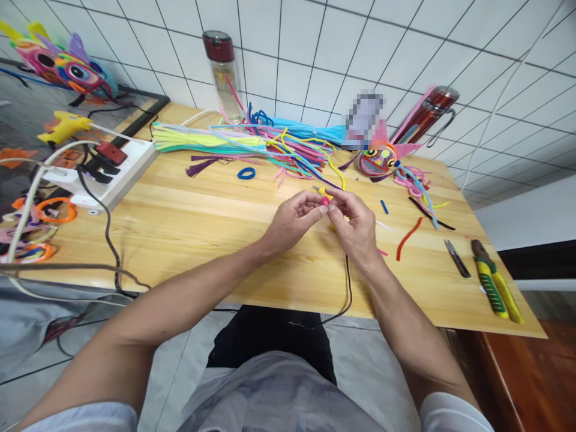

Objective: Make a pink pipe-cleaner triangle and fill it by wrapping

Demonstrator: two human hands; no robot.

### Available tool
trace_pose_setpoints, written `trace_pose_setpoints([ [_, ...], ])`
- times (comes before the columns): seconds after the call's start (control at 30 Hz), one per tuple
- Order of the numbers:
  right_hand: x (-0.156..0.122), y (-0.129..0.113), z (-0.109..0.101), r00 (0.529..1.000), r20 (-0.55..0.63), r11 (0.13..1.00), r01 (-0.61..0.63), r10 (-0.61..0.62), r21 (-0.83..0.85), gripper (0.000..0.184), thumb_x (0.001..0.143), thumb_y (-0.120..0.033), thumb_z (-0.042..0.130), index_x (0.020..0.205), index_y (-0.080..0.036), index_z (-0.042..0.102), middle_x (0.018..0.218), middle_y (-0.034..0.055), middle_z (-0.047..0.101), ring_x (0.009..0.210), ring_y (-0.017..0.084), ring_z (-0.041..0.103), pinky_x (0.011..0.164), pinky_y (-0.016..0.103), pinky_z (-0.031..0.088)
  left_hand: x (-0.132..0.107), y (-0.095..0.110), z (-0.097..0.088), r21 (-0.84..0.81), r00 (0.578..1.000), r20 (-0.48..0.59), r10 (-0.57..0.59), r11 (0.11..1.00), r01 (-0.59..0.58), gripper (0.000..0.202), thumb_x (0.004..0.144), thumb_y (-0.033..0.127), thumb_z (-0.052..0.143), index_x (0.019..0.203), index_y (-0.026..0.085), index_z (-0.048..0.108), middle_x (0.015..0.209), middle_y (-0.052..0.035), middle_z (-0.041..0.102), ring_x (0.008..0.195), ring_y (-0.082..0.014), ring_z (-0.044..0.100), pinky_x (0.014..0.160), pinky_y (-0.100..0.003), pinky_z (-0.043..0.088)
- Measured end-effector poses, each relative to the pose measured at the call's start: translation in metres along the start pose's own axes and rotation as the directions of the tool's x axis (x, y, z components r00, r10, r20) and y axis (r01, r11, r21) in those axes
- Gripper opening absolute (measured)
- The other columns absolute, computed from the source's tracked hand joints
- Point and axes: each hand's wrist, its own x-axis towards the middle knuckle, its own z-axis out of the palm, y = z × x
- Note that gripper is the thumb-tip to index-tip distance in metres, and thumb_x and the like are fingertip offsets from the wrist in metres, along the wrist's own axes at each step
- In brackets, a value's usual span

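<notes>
In the head view, my left hand and my right hand meet above the middle of the wooden table. Their thumbs and fingertips are closed on a small pink piece, too small to make out fully. A yellow glue gun with a metal tip shows behind the fingers, mostly covered by my right hand. Whether it lies on the table or against that hand, I cannot tell. From under my right wrist, a black cord runs down over the front edge.
Bundled pipe cleaners lie at the back. Snips and pliers are at the right, near a red pipe-cleaner piece. A colourful fish-like figure sits behind. At left are a power strip and another yellow glue gun.
</notes>
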Motion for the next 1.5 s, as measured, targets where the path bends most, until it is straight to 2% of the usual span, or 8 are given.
trace_pose_setpoints([
  [0.13,-0.0008,0.0006,-0.0002,0.999,0.010,0.999,0.033,-0.033,-0.029,0.030,0.103,-0.039,0.067,0.128,-0.028,0.080,0.097,0.0045,0.076,0.081,0.021,0.068,0.075,0.037,0.059,0.0017,-0.0026,-0.0019,-0.010,0.997,-0.053,0.048,0.999,-0.049,0.041,0.086,0.046,0.091,0.105,0.019,0.066,0.095,-0.0026,0.073,0.087,-0.0139,0.069,0.085,-0.029,0.055],
  [0.27,-0.0012,0.0029,0.0008,0.997,-0.010,0.996,0.083,-0.083,-0.026,0.025,0.104,-0.036,0.067,0.124,-0.027,0.081,0.092,0.0031,0.073,0.079,0.019,0.067,0.074,0.035,0.059,0.0027,-0.0040,-0.0018,-0.014,0.995,-0.005,0.099,0.995,-0.099,0.037,0.088,0.045,0.089,0.102,0.018,0.067,0.092,-0.0021,0.072,0.080,-0.0116,0.064,0.077,-0.026,0.052],
  [0.43,-0.0014,0.0033,0.0036,0.993,-0.024,0.994,0.112,-0.113,-0.015,0.021,0.102,-0.031,0.069,0.118,-0.027,0.081,0.090,0.0032,0.073,0.078,0.019,0.069,0.070,0.033,0.058,0.0032,-0.0032,-0.0013,0.000,0.997,-0.018,0.080,0.997,-0.080,0.033,0.088,0.043,0.087,0.099,0.018,0.070,0.089,-0.0014,0.071,0.064,-0.0072,0.052,0.060,-0.024,0.040],
  [0.6,-0.0023,0.0038,0.0057,0.991,-0.075,0.994,0.104,-0.107,-0.034,0.019,0.099,-0.027,0.070,0.114,-0.027,0.082,0.089,0.0021,0.075,0.075,0.018,0.069,0.068,0.033,0.058,0.0021,-0.0028,0.0001,0.030,0.995,-0.055,0.080,0.996,-0.078,0.034,0.084,0.045,0.091,0.095,0.019,0.072,0.079,0.0008,0.066,0.064,-0.0086,0.053,0.059,-0.023,0.038],
  [0.87,-0.0009,0.0048,0.0028,0.998,-0.020,0.995,-0.050,0.052,0.091,0.026,0.097,-0.046,0.075,0.111,-0.025,0.081,0.096,0.0046,0.081,0.082,0.020,0.074,0.071,0.033,0.060,0.0026,-0.0052,-0.0039,0.129,0.996,-0.031,0.085,0.988,-0.080,0.025,0.093,0.040,0.082,0.093,0.019,0.070,0.074,0.0011,0.064,0.062,-0.0096,0.054,0.058,-0.023,0.039],
  [1.0,0.0015,0.0049,-0.0014,0.986,0.058,0.965,-0.167,0.159,0.202,0.036,0.098,-0.056,0.076,0.116,-0.025,0.081,0.088,0.0021,0.078,0.071,0.017,0.070,0.067,0.033,0.060,0.0023,-0.0022,-0.0054,0.310,0.980,-0.012,0.200,0.932,-0.187,0.013,0.094,0.029,0.078,0.092,0.019,0.070,0.077,0.0013,0.066,0.059,-0.0079,0.051,0.057,-0.023,0.039],
  [1.17,0.0042,0.0023,-0.0028,0.982,0.086,0.961,-0.183,0.169,0.208,0.037,0.094,-0.060,0.081,0.106,-0.025,0.082,0.087,0.0019,0.077,0.072,0.018,0.070,0.069,0.033,0.060,0.0018,-0.0019,-0.0064,0.454,0.938,0.036,0.345,0.830,-0.323,0.007,0.091,0.019,0.074,0.087,0.018,0.069,0.085,-0.0012,0.070,0.065,-0.0084,0.054,0.064,-0.023,0.045],
  [1.5,0.0024,-0.0010,-0.0009,0.981,0.096,0.966,-0.184,0.169,0.180,0.028,0.097,-0.053,0.075,0.101,-0.025,0.079,0.083,-0.0001,0.072,0.067,0.016,0.063,0.066,0.032,0.054,0.0051,-0.0074,-0.0069,0.266,0.989,-0.018,0.150,0.954,-0.140,0.014,0.088,0.024,0.078,0.082,0.018,0.067,0.082,-0.0015,0.071,0.068,-0.0100,0.060,0.063,-0.022,0.046],
])
